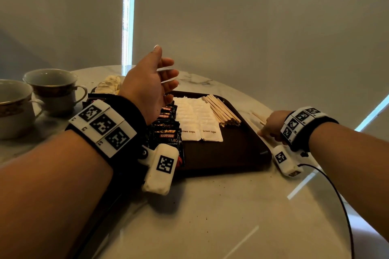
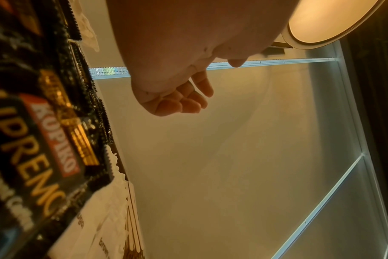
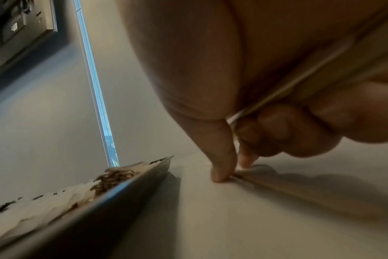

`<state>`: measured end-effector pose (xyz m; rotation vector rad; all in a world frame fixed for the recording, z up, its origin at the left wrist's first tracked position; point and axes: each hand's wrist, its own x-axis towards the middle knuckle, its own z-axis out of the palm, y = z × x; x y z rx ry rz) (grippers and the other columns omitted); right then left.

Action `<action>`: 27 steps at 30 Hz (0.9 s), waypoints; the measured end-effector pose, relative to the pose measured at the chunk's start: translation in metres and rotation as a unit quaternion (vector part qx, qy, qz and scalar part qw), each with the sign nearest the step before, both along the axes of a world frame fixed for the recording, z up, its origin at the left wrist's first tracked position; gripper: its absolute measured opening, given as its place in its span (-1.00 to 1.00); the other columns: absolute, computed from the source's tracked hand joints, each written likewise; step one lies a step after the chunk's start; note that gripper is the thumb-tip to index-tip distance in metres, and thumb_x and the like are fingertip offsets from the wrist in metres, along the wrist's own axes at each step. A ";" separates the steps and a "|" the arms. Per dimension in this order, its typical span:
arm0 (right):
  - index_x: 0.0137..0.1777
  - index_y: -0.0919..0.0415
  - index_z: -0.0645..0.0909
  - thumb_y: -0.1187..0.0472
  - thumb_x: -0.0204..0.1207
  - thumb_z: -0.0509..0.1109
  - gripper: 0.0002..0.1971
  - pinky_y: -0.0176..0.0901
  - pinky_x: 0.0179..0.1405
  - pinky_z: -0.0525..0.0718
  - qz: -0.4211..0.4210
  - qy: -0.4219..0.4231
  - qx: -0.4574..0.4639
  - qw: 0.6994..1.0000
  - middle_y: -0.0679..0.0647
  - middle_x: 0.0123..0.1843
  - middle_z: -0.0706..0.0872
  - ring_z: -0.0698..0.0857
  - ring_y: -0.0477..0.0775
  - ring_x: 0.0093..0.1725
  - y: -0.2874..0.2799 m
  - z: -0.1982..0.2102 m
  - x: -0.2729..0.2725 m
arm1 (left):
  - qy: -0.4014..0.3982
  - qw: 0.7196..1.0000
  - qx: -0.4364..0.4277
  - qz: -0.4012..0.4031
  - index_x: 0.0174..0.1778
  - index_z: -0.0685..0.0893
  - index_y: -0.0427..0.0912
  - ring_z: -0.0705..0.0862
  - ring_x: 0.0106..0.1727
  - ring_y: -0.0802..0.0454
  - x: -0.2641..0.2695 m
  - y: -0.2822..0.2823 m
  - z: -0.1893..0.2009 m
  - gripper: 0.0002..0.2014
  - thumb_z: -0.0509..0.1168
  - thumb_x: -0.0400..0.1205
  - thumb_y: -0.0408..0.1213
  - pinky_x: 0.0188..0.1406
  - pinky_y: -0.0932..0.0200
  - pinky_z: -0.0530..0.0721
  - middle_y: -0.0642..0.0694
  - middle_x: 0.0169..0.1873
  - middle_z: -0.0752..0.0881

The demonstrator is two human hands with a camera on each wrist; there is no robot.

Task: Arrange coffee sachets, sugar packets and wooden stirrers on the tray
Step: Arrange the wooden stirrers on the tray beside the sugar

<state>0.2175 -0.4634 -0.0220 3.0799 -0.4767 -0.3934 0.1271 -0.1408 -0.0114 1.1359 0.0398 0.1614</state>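
Head view: nearest me, my left hand [image 1: 150,82] hangs above the left edge of the dark rectangular plastic tray [image 1: 227,153], fingers loose, holding nothing. On the tray lie black coffee sachets [image 1: 167,132], white paper sugar packets [image 1: 195,115] and a heap of thin wooden stirrers [image 1: 223,109]. Off the tray's right edge, on the pale marble table [image 1: 210,216], my right hand [image 1: 273,126] pinches loose wooden stirrers [image 3: 288,185].

On the dark tray [image 1: 227,153], black coffee sachets [image 1: 166,132] overlap at left, white brown-sugar packets [image 1: 197,118] lie mid-tray, wooden stirrers [image 1: 221,109] piled right; loose stirrers [image 1: 257,116] lie on the desk [image 1: 210,206] beside it
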 end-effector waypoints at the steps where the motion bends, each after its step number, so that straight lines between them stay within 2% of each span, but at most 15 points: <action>1: -0.05 0.28 0.75 -0.06 0.51 0.54 -0.65 -0.03 -0.14 0.74 0.000 0.009 -0.002 1.000 0.11 -0.24 0.79 0.72 0.12 -0.29 0.001 0.001 0.001 | 0.000 1.000 0.000 0.000 0.10 0.66 -0.03 0.65 -0.11 0.05 -0.001 0.000 0.000 -0.59 0.08 0.78 0.20 -0.25 0.10 0.55 -0.03 -0.04 0.70; 3: -0.07 0.31 0.76 0.03 0.54 0.53 -0.71 -0.03 -0.23 0.69 -0.006 0.022 0.017 1.000 0.13 -0.32 0.74 0.68 0.16 -0.34 0.000 0.000 0.003 | 0.001 1.000 0.002 0.002 0.10 0.67 -0.02 0.65 -0.10 0.04 -0.001 0.000 0.000 -0.59 0.08 0.78 0.20 -0.24 0.09 0.55 -0.03 -0.03 0.70; 5: -0.11 0.31 0.75 0.10 0.56 0.47 -0.76 -0.05 -0.23 0.68 -0.006 0.015 0.014 1.000 0.13 -0.34 0.73 0.67 0.17 -0.35 0.004 0.000 0.000 | 0.001 1.000 0.001 0.003 0.09 0.67 -0.02 0.65 -0.08 0.04 -0.001 0.000 0.001 -0.58 0.07 0.78 0.21 -0.24 0.09 0.55 -0.02 -0.03 0.71; 7: -0.11 0.27 0.73 0.08 0.60 0.35 -0.75 -0.07 -0.11 0.73 0.005 -0.008 -0.029 1.000 0.13 -0.24 0.77 0.72 0.14 -0.28 0.008 -0.001 -0.003 | -0.002 1.000 0.000 0.004 0.09 0.67 -0.01 0.65 -0.08 0.03 -0.001 0.001 0.001 -0.58 0.06 0.78 0.21 -0.25 0.09 0.54 -0.03 -0.03 0.71; 10: -0.10 0.25 0.70 0.09 0.61 0.25 -0.73 -0.04 0.02 0.74 0.013 -0.013 -0.034 0.999 0.17 -0.14 0.78 0.75 0.16 -0.17 0.003 -0.006 -0.003 | -0.003 1.000 0.002 0.006 0.09 0.67 -0.02 0.65 -0.10 0.04 0.000 0.002 0.001 -0.56 0.04 0.79 0.22 -0.25 0.09 0.54 -0.03 -0.04 0.70; 11: -0.08 0.29 0.69 0.11 0.60 0.24 -0.73 0.01 0.02 0.74 0.013 -0.012 -0.012 1.000 0.20 -0.12 0.78 0.75 0.20 -0.16 0.000 -0.008 0.000 | -0.005 1.000 0.001 0.005 0.09 0.67 -0.02 0.65 -0.11 0.05 0.000 0.002 0.001 -0.56 0.04 0.79 0.22 -0.26 0.09 0.54 -0.03 -0.05 0.70; 14: 0.01 0.34 0.67 0.20 0.60 0.22 -0.75 0.03 -0.20 0.69 -0.013 -0.054 0.078 0.995 0.26 -0.16 0.74 0.69 0.23 -0.26 0.000 -0.007 -0.001 | 0.000 1.000 0.000 -0.001 0.08 0.66 -0.03 0.66 -0.15 0.06 0.001 0.001 0.000 -0.56 0.05 0.78 0.23 -0.28 0.10 0.53 -0.02 -0.09 0.71; 17: 0.07 0.30 0.59 0.27 0.68 0.16 -0.81 0.08 -0.12 0.77 -0.011 -0.078 0.168 0.983 0.21 -0.08 0.81 0.79 0.24 -0.18 0.005 -0.003 0.002 | 0.004 1.000 0.001 -0.013 0.05 0.65 -0.04 0.64 -0.20 0.07 0.001 -0.001 -0.002 -0.55 0.05 0.78 0.23 -0.30 0.12 0.51 -0.01 -0.14 0.71; 19: 0.03 0.25 0.51 0.31 0.69 0.11 -0.86 0.00 -0.35 0.72 -0.029 -0.108 0.292 0.950 0.19 -0.14 0.78 0.77 0.20 -0.29 0.006 0.002 0.003 | 0.006 1.000 0.003 -0.014 0.06 0.65 -0.05 0.64 -0.22 0.08 0.001 -0.002 -0.003 -0.54 0.04 0.78 0.24 -0.31 0.11 0.51 0.00 -0.16 0.70; 20: -0.02 0.24 0.48 0.31 0.68 0.10 -0.87 -0.08 -0.45 0.63 -0.038 -0.130 0.334 0.933 0.17 -0.23 0.71 0.69 0.15 -0.40 0.009 0.006 0.002 | 0.007 1.000 0.006 -0.014 0.07 0.65 -0.06 0.64 -0.21 0.07 0.002 -0.002 -0.004 -0.54 0.04 0.78 0.24 -0.30 0.10 0.51 0.00 -0.16 0.70; 22: -0.15 0.19 0.43 0.30 0.65 0.11 -0.85 -0.16 -0.53 0.41 -0.042 -0.153 0.415 0.896 0.08 -0.40 0.50 0.44 0.05 -0.55 0.021 0.018 -0.007 | 0.012 1.000 0.011 -0.014 0.09 0.65 -0.06 0.63 -0.18 0.06 0.002 -0.003 -0.005 -0.53 0.04 0.78 0.24 -0.28 0.09 0.51 -0.01 -0.14 0.71; 24: -0.17 0.15 0.40 0.25 0.63 0.12 -0.87 -0.18 -0.58 0.29 -0.026 -0.132 0.516 0.846 -0.01 -0.49 0.37 0.29 -0.01 -0.58 0.040 0.030 -0.019 | 0.016 1.000 0.018 -0.018 0.11 0.66 -0.06 0.63 -0.16 0.05 0.003 -0.003 -0.004 -0.52 0.04 0.78 0.25 -0.26 0.08 0.51 -0.03 -0.10 0.71; 27: -0.16 0.12 0.38 0.21 0.59 0.08 -0.89 -0.20 -0.60 0.20 0.023 -0.045 0.625 0.779 -0.05 -0.47 0.28 0.21 -0.03 -0.57 0.078 0.038 -0.043 | 0.021 0.999 0.030 -0.030 0.13 0.65 -0.07 0.62 -0.13 0.04 0.002 -0.003 -0.004 -0.53 0.07 0.77 0.25 -0.24 0.08 0.51 -0.05 -0.06 0.70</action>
